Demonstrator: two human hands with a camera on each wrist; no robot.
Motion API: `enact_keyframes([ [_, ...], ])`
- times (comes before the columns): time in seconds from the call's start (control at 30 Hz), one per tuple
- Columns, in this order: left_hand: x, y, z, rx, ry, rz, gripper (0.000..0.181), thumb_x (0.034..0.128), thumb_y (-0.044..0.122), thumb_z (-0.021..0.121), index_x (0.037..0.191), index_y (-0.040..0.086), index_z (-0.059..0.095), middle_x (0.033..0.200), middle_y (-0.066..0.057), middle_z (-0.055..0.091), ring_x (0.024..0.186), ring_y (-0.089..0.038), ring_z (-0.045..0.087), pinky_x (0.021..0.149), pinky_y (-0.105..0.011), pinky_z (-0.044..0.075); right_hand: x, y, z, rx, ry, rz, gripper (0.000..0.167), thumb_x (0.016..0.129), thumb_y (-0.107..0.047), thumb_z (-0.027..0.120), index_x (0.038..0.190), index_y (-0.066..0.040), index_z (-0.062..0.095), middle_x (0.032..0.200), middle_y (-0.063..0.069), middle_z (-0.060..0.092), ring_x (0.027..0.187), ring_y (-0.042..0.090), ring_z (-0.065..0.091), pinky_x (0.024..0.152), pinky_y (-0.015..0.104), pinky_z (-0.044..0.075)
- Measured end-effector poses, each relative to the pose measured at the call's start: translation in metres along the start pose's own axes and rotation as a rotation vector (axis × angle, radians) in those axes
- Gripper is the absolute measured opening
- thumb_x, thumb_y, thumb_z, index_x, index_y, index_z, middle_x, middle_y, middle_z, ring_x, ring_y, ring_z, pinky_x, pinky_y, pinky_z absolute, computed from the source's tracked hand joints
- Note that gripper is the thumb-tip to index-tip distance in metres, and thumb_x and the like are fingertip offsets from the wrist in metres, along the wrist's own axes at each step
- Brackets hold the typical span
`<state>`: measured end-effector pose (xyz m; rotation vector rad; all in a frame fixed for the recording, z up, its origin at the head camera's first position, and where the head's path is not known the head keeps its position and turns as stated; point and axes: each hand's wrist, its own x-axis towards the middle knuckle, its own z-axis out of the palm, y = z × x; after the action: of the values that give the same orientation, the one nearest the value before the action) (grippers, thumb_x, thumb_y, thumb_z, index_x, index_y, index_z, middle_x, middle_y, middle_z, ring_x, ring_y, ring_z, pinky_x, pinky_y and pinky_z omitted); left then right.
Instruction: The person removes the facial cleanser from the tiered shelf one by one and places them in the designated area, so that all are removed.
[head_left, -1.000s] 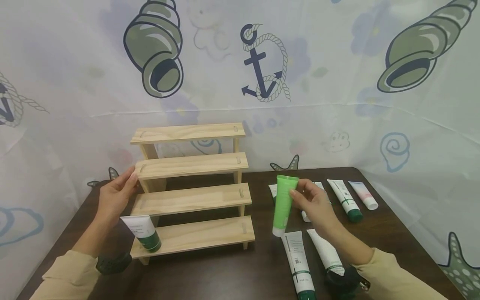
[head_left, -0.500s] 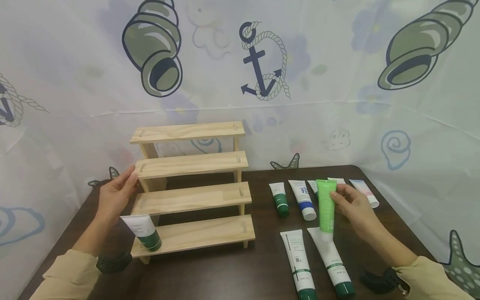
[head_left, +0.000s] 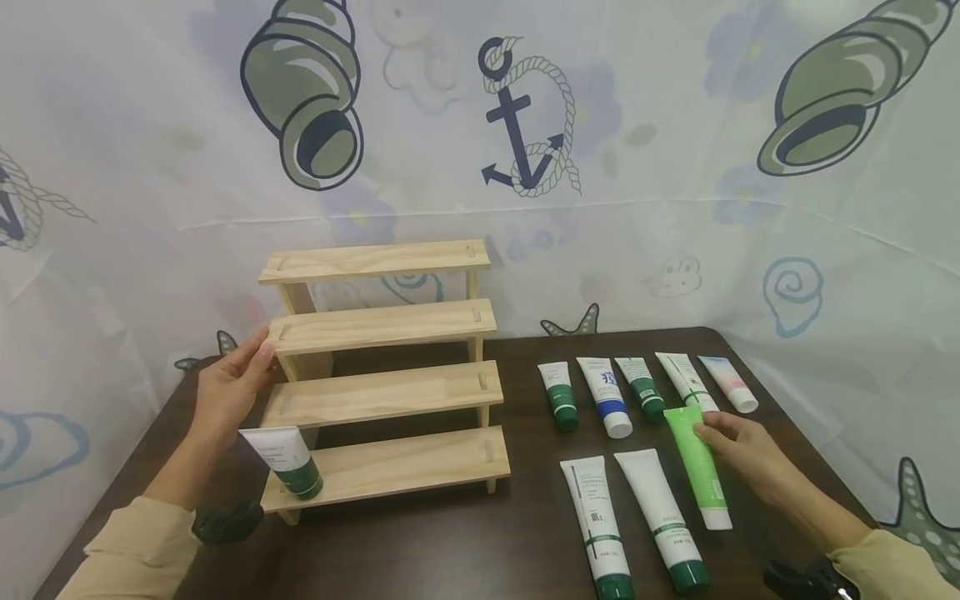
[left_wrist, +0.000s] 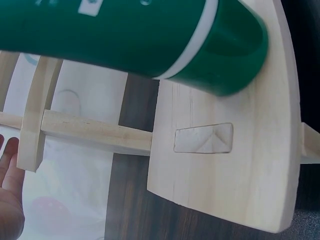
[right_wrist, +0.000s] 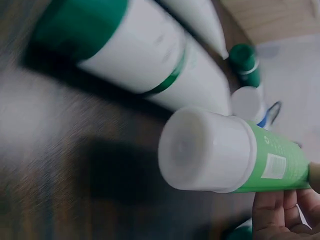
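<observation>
A bright green tube [head_left: 697, 458] with a white cap is pinched near its flat end by my right hand [head_left: 742, 450]. It slants low over the table's right side, cap toward me, beside two long white tubes. In the right wrist view its white cap [right_wrist: 200, 150] looms close. At the left, my left hand [head_left: 228, 387] grips the left end of a tiered wooden shelf [head_left: 386, 325] at its second board from the top. A white tube [head_left: 285, 462] with a green lower part stands cap down, leaning, on the left of the lowest board.
Two long white tubes with green caps, one nearer the shelf [head_left: 596, 525] and one beside it [head_left: 660, 517], lie in front. Behind them several smaller tubes form a row, including a blue-banded tube [head_left: 604, 396] and a pink-white tube [head_left: 729, 384]. A patterned cloth [head_left: 637, 250] hangs behind.
My right hand has carried the green tube rightward and down, from beside the shelf to the right of the long white tubes, uncovering the back row. The left hand keeps its place.
</observation>
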<state>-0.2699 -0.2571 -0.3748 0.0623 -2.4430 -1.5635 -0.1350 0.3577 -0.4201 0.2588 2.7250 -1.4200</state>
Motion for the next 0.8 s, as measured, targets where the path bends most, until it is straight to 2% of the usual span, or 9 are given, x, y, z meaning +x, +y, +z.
enact_keyframes([
  [0.1,0.0,0.001,-0.001,0.017,-0.003,-0.001,0.06,0.0946,0.044,0.048,0.143,0.01,0.038,0.14,-0.02,0.042,0.096,0.013,0.055,0.08,-0.007,0.047,0.001,0.011,-0.001,-0.035,-0.036,0.038,0.06,0.099,-0.029,0.046,0.131,0.02,0.035,0.127,0.036,0.047,0.092,0.013,0.06,0.077,0.028,0.054],
  [0.2,0.0,0.001,-0.001,0.03,-0.009,-0.008,0.059,0.0949,0.044,0.048,0.143,0.011,0.037,0.141,-0.02,0.041,0.105,0.005,0.058,0.082,-0.01,0.048,0.002,0.018,-0.001,-0.051,-0.058,0.072,0.059,0.099,-0.028,0.046,0.129,0.021,0.036,0.123,0.035,0.051,0.095,0.021,0.062,0.08,0.036,0.055],
  [0.37,0.0,0.002,-0.001,0.05,-0.013,-0.022,0.06,0.095,0.045,0.047,0.144,0.012,0.036,0.142,-0.019,0.04,0.118,-0.01,0.056,0.086,-0.013,0.047,0.004,0.027,0.0,-0.05,-0.066,0.107,0.056,0.099,-0.027,0.048,0.126,0.022,0.039,0.11,0.025,0.06,0.089,0.019,0.062,0.077,0.038,0.055],
  [0.6,0.002,0.0,-0.001,0.039,-0.013,-0.015,0.059,0.0949,0.044,0.047,0.143,0.011,0.037,0.143,-0.018,0.04,0.117,-0.007,0.056,0.083,-0.01,0.047,0.006,0.036,0.003,-0.017,-0.088,0.153,0.054,0.098,-0.024,0.05,0.124,0.022,0.04,0.108,0.025,0.06,0.09,0.022,0.063,0.08,0.043,0.056],
  [0.8,0.002,0.0,0.0,0.047,-0.011,-0.016,0.059,0.095,0.044,0.047,0.143,0.012,0.037,0.143,-0.017,0.039,0.121,-0.013,0.054,0.084,-0.011,0.047,0.008,0.04,0.005,-0.006,-0.092,0.163,0.052,0.098,-0.023,0.05,0.122,0.022,0.042,0.103,0.02,0.062,0.089,0.021,0.063,0.08,0.045,0.055],
])
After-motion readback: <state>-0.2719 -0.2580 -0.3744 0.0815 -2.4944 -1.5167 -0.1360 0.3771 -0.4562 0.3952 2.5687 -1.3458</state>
